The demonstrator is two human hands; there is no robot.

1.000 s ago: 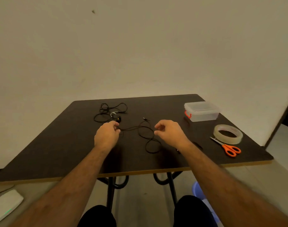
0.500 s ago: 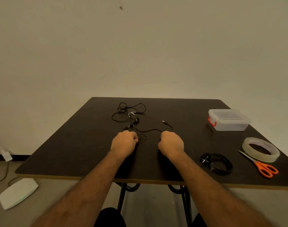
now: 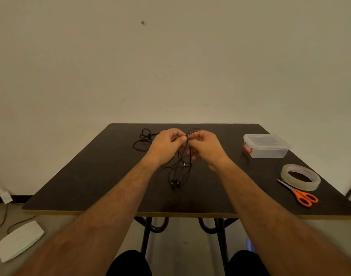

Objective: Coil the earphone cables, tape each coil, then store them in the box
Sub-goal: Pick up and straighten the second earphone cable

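Both hands, on the table half a second earlier, now hold one black earphone cable [image 3: 180, 168] raised: left hand [image 3: 166, 145] and right hand [image 3: 205, 146] pinch it between fingertips, loops dangling beneath. Coiling is judged beginning.

Left hand [image 3: 166, 145] and right hand [image 3: 205, 148] covered the upper run of the earphone cable [image 3: 179, 172]; the grip points between the fingers were too small to resolve. Second cable [image 3: 143, 140] was partly behind the left hand. Surface [image 3: 90, 176] was cut off at the right edge of the view. Box [image 3: 266, 146] contents were unreadable through the cloudy plastic.
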